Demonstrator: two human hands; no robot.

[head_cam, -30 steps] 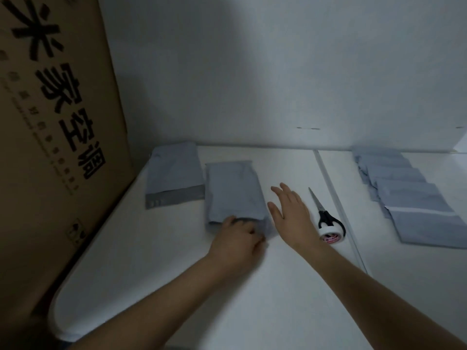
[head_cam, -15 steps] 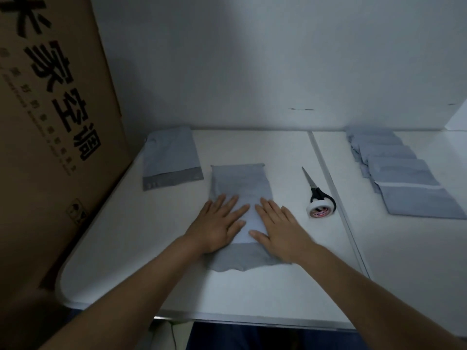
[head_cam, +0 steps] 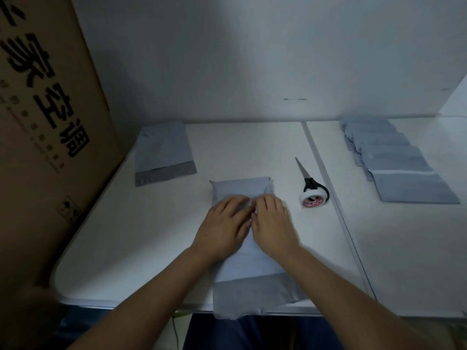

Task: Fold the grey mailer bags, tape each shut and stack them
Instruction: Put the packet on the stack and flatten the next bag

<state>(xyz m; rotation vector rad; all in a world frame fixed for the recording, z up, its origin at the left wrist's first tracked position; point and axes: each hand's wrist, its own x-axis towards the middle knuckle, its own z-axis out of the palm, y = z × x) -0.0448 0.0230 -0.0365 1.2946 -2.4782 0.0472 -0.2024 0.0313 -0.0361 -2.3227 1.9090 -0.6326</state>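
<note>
- Mailer bag lies lengthwise in front of me on the white bench; its darker flap end overhangs the near edge, its far end is bulged and slightly puffed.
- Left hand: grip released, palm down, fingers extended and laid flat on the upper middle of the bag. Nothing is held; it only presses.
- Right hand: same posture, grip released, fingers flat on the bag just beside the left hand. The two hands' fingertips nearly meet at the bag's centre line; I cannot tell whether they touch.
- Second bag lies flat at the far left of the bench, near the cardboard box, dark flap toward me, well apart from the one under my hands.
- Row of overlapped bags lies on the right bench section, beyond the seam.
- Tape roll sits on the bench just right of my right hand, not touching it.
- Scissors: black handles against the far side of the roll, blades pointing away from me.
</note>
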